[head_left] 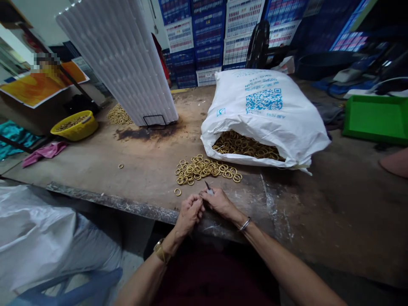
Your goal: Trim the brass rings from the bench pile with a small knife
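My right hand (219, 202) is closed around a small knife (209, 188), its dark pointed tip showing above the fingers. Close against it, my left hand (190, 211) has its fingers curled in a pinch; whatever they hold is hidden. Both hands are over the front edge of the wooden table (143, 170). Just beyond them lies a loose heap of brass-coloured rings (204, 168), with a single ring (177, 192) nearer my left hand. Behind the heap, a white woven sack (264, 114) lies with its mouth toward me, full of similar rings (244, 144).
A tall white ribbed panel (124, 59) stands at the back left, near another ring pile (118, 115) and a yellow basin (75, 126). A green tray (378, 119) is at the right, with part of another person's arm (395, 162) nearby. Stacked crates (207, 38) rise behind.
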`<state>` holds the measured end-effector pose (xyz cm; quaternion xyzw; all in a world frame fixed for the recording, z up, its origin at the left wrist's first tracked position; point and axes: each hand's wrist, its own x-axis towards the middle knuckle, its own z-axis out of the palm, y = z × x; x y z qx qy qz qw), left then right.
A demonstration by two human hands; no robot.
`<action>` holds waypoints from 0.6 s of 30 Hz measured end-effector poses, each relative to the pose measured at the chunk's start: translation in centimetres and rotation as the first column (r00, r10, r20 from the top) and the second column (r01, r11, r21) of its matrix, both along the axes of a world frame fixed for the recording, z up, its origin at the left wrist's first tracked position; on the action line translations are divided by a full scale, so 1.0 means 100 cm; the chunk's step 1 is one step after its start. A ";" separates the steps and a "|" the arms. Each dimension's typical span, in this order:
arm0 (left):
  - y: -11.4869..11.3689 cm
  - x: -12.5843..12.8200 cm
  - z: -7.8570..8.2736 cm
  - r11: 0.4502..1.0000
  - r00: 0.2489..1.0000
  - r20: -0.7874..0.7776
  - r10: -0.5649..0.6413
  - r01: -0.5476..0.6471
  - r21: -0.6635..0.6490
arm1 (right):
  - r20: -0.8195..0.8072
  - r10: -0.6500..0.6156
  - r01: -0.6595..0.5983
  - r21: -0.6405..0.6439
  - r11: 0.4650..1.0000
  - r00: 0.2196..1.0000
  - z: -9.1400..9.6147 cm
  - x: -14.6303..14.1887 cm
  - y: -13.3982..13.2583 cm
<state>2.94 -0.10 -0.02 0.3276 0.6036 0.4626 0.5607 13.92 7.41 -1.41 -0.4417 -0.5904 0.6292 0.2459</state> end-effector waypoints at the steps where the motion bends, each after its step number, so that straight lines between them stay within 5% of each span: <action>1: -0.001 0.000 0.000 1.000 1.000 0.019 0.002 -0.002 0.003 | 0.006 0.008 -0.008 0.016 1.000 1.000 -0.001 0.000 0.000; 5: -0.004 0.000 0.005 0.999 0.987 0.155 0.030 -0.032 0.007 | 0.003 0.009 -0.009 0.040 0.999 1.000 -0.004 0.001 0.001; 8: -0.004 -0.003 0.011 0.998 0.977 0.206 0.057 -0.059 0.004 | 0.065 -0.044 0.028 0.222 0.975 0.997 -0.006 0.005 -0.001; 12: -0.003 -0.013 0.014 0.998 0.975 0.213 0.059 -0.066 0.024 | 0.206 0.077 -0.177 0.530 0.829 0.976 -0.005 0.011 -0.010; 18: -0.005 -0.020 0.010 0.998 0.985 0.172 0.018 -0.027 0.051 | 0.359 0.098 -0.312 0.606 0.732 0.928 -0.001 0.010 -0.019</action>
